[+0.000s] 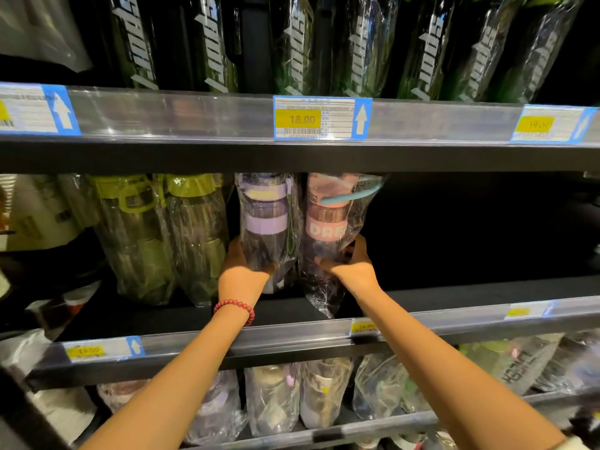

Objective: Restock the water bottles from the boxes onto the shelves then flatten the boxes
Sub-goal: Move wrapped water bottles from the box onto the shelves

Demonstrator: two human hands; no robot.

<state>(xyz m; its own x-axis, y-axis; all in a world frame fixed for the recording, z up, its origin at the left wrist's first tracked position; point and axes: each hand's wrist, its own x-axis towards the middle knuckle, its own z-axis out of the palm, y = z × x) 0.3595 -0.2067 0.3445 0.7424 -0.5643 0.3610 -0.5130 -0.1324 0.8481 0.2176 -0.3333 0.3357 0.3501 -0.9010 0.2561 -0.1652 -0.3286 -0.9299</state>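
The purple-banded water bottle (264,222) and the pink-banded water bottle (328,219) stand upright side by side on the middle shelf (454,290), touching, each in a clear plastic bag. I see my left hand (242,271) curled around the lower part of the purple one, and my right hand (354,264) curled around the lower part of the pink one. Their long axes point up, and the caps sit just under the upper shelf rail (194,118) (very little room there). The green-capped bottles (162,235) are just beside on the left; on the right the shelf is dark and open. I judge the next move is to push both straight back, keeping them vertical.
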